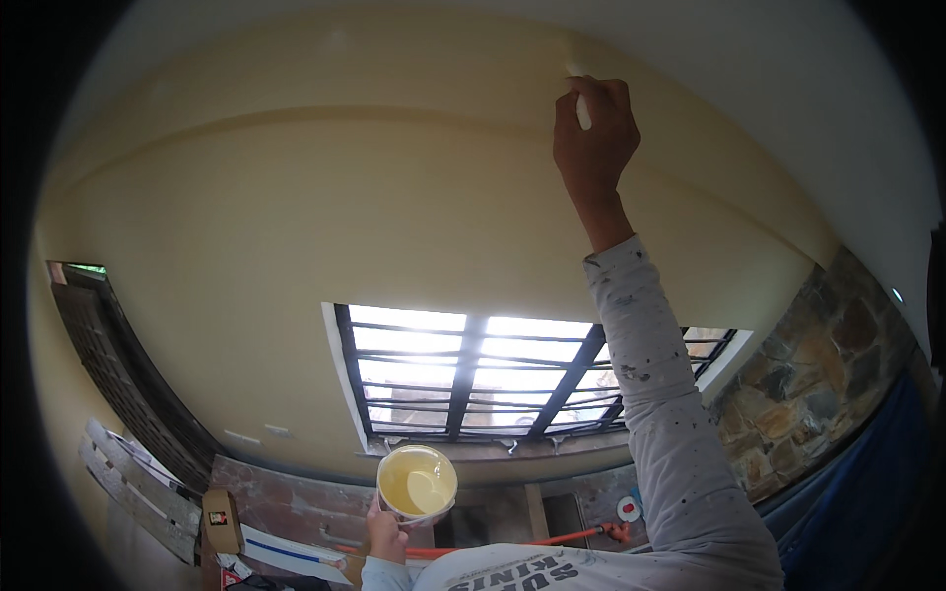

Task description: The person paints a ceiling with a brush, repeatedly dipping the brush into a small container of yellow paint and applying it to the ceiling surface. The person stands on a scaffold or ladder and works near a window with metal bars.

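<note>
My right hand (596, 133) is raised high on the cream wall (227, 217), its fingers closed on a small paintbrush (576, 72) that touches the wall near its junction with the white ceiling. Much of the brush is hidden by my fingers. Low in the view, my left hand (386, 532) grips a plastic bucket (419, 461) with pale yellow paint inside. My right sleeve is white, spattered with paint.
Below are a barred window (512, 374), a worktop (286, 478) with an orange pole (557, 537), cardboard box (222, 532) and red-and-white container (629, 509). At left stand a dark door (118, 355) and plank (133, 488); at right, stonework (788, 394) and blue sheet (847, 492).
</note>
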A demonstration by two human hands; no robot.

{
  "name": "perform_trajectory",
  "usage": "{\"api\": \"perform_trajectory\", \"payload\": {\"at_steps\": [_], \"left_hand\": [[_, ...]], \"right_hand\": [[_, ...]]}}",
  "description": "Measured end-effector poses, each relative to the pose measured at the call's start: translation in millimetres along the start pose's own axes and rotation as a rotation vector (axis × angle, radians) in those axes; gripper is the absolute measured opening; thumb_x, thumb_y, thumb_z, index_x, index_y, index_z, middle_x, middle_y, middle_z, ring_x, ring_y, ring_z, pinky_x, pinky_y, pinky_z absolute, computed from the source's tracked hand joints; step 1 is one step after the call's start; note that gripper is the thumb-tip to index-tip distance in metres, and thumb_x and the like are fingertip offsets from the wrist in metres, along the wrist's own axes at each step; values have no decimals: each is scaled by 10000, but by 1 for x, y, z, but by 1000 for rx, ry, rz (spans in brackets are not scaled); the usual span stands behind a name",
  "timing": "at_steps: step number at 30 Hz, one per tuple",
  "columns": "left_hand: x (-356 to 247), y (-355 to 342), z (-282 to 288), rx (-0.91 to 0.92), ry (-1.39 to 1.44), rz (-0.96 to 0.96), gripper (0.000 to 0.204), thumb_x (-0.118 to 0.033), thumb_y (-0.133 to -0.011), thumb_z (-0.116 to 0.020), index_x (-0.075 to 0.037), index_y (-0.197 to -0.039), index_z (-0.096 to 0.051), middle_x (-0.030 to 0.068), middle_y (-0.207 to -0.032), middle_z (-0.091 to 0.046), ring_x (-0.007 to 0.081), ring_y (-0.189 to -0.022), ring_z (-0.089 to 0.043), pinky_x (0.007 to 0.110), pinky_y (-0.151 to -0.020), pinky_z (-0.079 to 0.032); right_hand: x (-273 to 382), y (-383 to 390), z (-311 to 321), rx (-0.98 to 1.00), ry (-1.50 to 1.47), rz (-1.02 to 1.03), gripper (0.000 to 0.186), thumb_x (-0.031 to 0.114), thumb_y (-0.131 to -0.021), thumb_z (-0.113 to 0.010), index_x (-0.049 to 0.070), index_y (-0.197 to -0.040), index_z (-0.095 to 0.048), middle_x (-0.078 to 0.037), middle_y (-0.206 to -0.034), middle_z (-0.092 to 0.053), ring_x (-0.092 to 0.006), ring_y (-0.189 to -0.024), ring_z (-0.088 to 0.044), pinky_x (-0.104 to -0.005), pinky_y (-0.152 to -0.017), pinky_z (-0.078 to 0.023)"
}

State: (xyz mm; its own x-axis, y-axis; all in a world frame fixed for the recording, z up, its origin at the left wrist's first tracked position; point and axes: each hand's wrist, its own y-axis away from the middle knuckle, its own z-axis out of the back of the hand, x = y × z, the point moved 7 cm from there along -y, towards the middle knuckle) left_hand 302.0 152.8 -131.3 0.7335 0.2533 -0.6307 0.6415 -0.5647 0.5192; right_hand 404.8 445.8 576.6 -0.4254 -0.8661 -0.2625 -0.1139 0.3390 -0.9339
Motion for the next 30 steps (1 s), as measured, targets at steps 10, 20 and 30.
{"api": "perform_trajectory", "payload": {"at_steps": [10, 20, 30], "left_hand": [[-3, 9, -3, -7, -15, 24, 863, 236, -794, -305, -71, -1579, -494, 176, -1483, -590, 436, -1233, -685, 639, -760, -682], [5, -5, 5, 1, -12, 27, 950, 214, -695, -300, -70, -1582, -490, 165, -1515, -554, 439, -1287, -645, 653, -732, -676], [5, -9, -1, 42, -37, 32, 909, 209, -736, -320, -89, -1576, -493, 150, -1515, -553, 441, -1261, -658, 658, -730, -671]], "right_hand": [[-25, -2, 14, -30, 103, -47, 116, 70, -852, -759, 89, -967, -763, -59, -934, -648, -254, -782, -691, -387, -657, -561], [-50, -2, 32, -16, 99, -147, 122, 95, -854, -735, 89, -967, -780, -50, -955, -658, -240, -808, -696, -386, -697, -569], [-96, 1, 62, -57, 163, -182, 125, 92, -859, -726, 87, -964, -794, -57, -958, -662, -251, -836, -705, -389, -735, -576]]}}
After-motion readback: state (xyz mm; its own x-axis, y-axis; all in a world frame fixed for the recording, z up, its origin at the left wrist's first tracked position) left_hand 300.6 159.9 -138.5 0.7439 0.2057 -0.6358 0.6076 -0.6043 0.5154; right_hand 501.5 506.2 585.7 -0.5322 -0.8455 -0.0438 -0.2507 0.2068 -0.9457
